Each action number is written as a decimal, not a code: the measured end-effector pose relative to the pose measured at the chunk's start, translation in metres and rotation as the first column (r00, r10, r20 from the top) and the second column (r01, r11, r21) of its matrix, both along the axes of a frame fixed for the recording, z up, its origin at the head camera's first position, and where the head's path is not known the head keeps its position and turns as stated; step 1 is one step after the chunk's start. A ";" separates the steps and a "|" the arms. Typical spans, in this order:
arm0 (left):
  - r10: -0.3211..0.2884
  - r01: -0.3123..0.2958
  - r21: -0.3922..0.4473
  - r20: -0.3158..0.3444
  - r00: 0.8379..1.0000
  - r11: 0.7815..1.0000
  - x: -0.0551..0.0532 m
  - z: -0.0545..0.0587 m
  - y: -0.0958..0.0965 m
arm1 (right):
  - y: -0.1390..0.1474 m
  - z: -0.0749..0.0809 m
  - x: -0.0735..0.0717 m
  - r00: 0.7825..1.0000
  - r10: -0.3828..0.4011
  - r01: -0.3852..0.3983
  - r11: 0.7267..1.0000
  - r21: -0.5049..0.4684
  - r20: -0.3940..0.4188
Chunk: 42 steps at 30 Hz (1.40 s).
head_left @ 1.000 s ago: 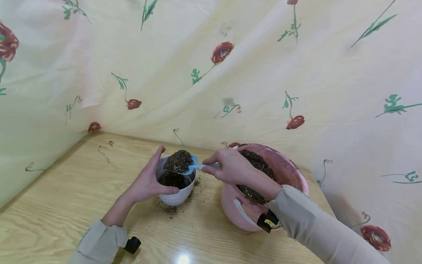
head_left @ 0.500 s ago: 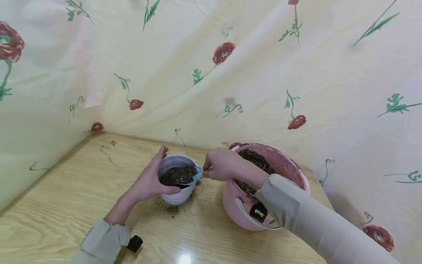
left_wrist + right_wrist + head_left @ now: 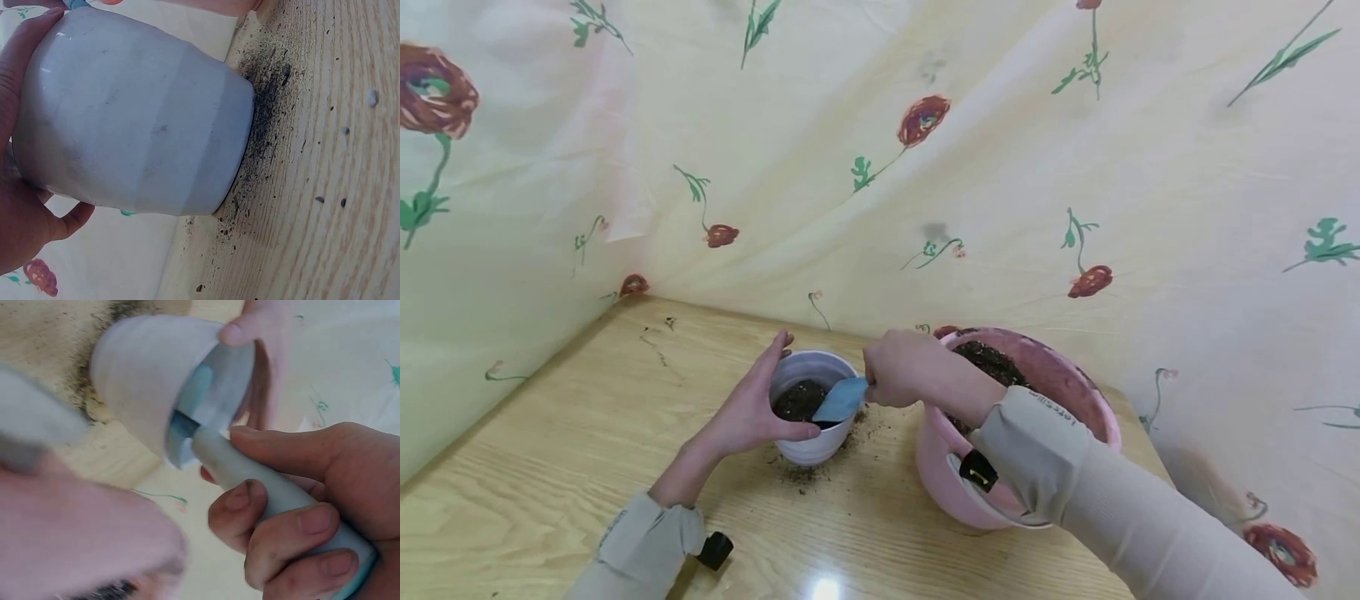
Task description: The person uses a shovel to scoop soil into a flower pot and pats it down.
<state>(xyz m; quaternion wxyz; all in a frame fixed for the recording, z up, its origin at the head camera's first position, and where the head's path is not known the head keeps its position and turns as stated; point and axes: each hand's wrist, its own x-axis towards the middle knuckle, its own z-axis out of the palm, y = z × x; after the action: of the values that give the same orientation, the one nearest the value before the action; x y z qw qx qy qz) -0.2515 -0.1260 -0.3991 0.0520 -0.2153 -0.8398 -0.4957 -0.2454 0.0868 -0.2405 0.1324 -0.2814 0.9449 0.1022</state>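
Observation:
A white flower pot (image 3: 816,450) stands upright on the table with dark soil (image 3: 800,400) inside. My left hand (image 3: 760,404) holds it from the left, thumb across the near rim and fingers round the far side; the left wrist view shows its ribbed wall (image 3: 137,112). My right hand (image 3: 902,367) grips the pale handle (image 3: 250,481) of a small blue trowel (image 3: 842,400), its fingers curled round it. The blade, tilted with its underside up, dips into the pot from the right. The blade's tip and the soil under it are partly hidden.
A pink bucket (image 3: 936,475) with soil (image 3: 988,360) stands to the right, partly under my right forearm. Spilled soil (image 3: 801,475) lies round the pot's base on the wooden table (image 3: 587,433). A flowered cloth (image 3: 820,208) hangs behind.
The trowel, heaped with soil a second ago, has gone down over the pot and turned over; its load now lies in the pot. The left hand keeps its hold.

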 end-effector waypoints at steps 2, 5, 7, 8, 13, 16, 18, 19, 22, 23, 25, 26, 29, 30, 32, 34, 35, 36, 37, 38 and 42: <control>-0.003 0.003 -0.001 -0.007 1.000 1.000 0.000 0.001 0.002 | 0.001 0.007 0.001 1.000 -0.011 0.011 0.999 0.039 -0.010; -0.005 0.004 -0.007 -0.024 1.000 1.000 0.000 0.002 0.005 | 0.006 0.018 0.005 0.999 -0.033 0.034 0.998 0.058 -0.006; -0.007 0.007 -0.009 -0.033 0.999 1.000 -0.001 0.003 0.007 | 0.013 0.025 0.007 0.999 -0.044 0.043 0.998 0.050 0.013; -0.007 0.007 -0.010 -0.031 0.999 1.000 -0.001 0.003 0.008 | 0.016 0.028 0.008 0.999 -0.043 0.042 0.998 0.037 0.026; -0.004 0.003 -0.029 -0.036 0.999 1.000 -0.002 0.003 0.010 | 0.039 0.041 0.015 0.999 -0.018 0.020 0.999 -0.038 0.035; -0.002 -0.001 -0.055 -0.057 0.998 0.999 -0.001 0.004 0.010 | 0.051 0.046 0.017 1.000 -0.006 0.006 0.997 -0.081 0.007; -0.001 -0.004 -0.073 -0.075 0.997 0.997 0.000 0.004 0.009 | 0.058 0.049 0.019 1.000 0.007 -0.008 0.995 -0.101 -0.008; 0.003 -0.010 -0.087 -0.085 0.996 0.996 0.000 0.005 0.009 | 0.061 0.050 0.019 1.000 0.009 -0.010 0.994 -0.110 -0.014; 0.019 -0.033 -0.108 -0.120 0.993 0.994 0.003 0.008 0.008 | 0.069 0.053 0.022 0.999 0.022 -0.028 0.990 -0.141 -0.042; 0.027 -0.043 -0.111 -0.137 0.990 0.993 0.004 0.009 0.009 | 0.072 0.054 0.023 0.998 0.030 -0.038 0.987 -0.155 -0.053; 0.043 -0.062 -0.110 -0.168 0.985 0.992 0.007 0.012 0.010 | 0.078 0.057 0.027 0.996 0.038 -0.052 0.981 -0.186 -0.077; 0.047 -0.066 -0.103 -0.183 0.982 0.992 0.008 0.014 0.011 | 0.082 0.059 0.029 0.995 0.042 -0.060 0.977 -0.205 -0.091; 0.040 -0.058 -0.076 -0.215 0.976 0.995 0.012 0.020 0.018 | 0.095 0.066 0.037 0.992 0.047 -0.076 0.961 -0.265 -0.116; 0.031 -0.047 -0.068 -0.224 0.974 0.997 0.013 0.022 0.021 | 0.100 0.068 0.040 0.992 0.045 -0.078 0.956 -0.281 -0.121; 0.009 -0.023 -0.061 -0.232 0.973 0.998 0.015 0.027 0.029 | 0.111 0.071 0.045 0.991 0.043 -0.082 0.946 -0.315 -0.129; -0.020 0.005 -0.064 -0.242 0.970 0.998 0.016 0.032 0.037 | 0.122 0.073 0.049 0.992 0.016 -0.057 0.943 -0.329 -0.124; -0.034 0.018 -0.069 -0.246 0.969 0.997 0.016 0.035 0.041 | 0.127 0.073 0.051 0.992 0.004 -0.046 0.942 -0.331 -0.127; -0.048 0.031 -0.074 -0.248 0.967 0.997 0.015 0.037 0.045 | 0.132 0.073 0.053 0.992 -0.009 -0.033 0.942 -0.334 -0.123; -0.060 0.042 -0.078 -0.247 0.967 0.996 0.015 0.039 0.050 | 0.137 0.074 0.054 0.993 -0.024 -0.017 0.942 -0.334 -0.117; -0.073 0.054 -0.082 -0.248 0.966 0.995 0.014 0.041 0.054 | 0.142 0.073 0.056 0.993 -0.037 -0.003 0.943 -0.333 -0.114; -0.118 0.101 -0.084 -0.239 0.964 0.991 0.011 0.046 0.068 | 0.159 0.072 0.059 0.992 -0.062 0.023 0.944 -0.328 -0.109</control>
<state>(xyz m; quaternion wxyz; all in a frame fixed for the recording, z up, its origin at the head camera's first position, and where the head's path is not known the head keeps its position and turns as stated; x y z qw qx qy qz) -0.2403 -0.0580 -0.3532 0.1192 -0.3222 -0.8309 -0.4376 -0.1863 0.2458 -0.1688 0.0304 -0.2725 0.9608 -0.0418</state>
